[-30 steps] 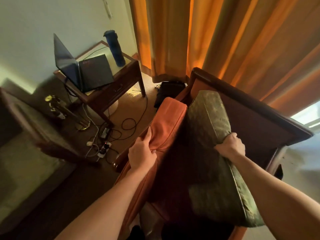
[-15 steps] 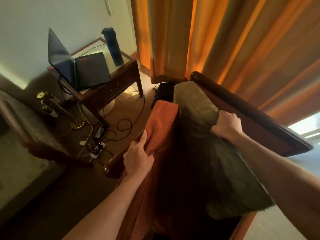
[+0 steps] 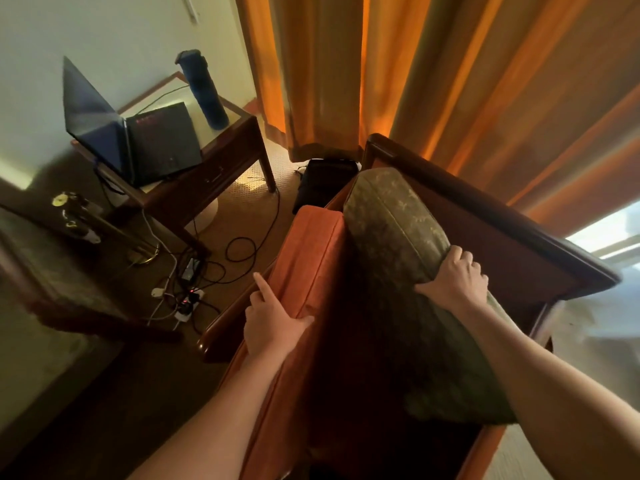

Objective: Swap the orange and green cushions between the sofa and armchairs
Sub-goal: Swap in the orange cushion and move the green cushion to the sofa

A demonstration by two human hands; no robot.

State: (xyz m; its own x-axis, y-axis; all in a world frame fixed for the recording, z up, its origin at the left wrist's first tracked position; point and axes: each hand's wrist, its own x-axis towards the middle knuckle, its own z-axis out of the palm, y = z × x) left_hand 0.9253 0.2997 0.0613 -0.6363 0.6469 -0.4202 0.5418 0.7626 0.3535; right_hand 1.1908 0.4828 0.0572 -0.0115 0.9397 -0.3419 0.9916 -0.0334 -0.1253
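Observation:
An orange cushion (image 3: 311,258) stands on edge along the left side of a dark wooden armchair (image 3: 519,237). My left hand (image 3: 273,320) grips its top edge, with the index finger stretched out along the cushion's outer side. A green patterned cushion (image 3: 398,230) leans against the chair's back on the right. My right hand (image 3: 453,278) clamps over its upper edge. The seat between the two cushions lies in deep shadow.
A wooden side table (image 3: 221,161) at the upper left carries an open laptop (image 3: 128,136) and a blue bottle (image 3: 204,88). Cables and a power strip (image 3: 188,299) lie on the carpet. A black bag (image 3: 322,181) sits behind the chair by orange curtains (image 3: 433,71). A green-seated chair (image 3: 59,292) stands left.
My right hand has pushed the green cushion upward and back against the chair's back. My left hand slid slightly along the orange cushion's edge, and its index finger now points out.

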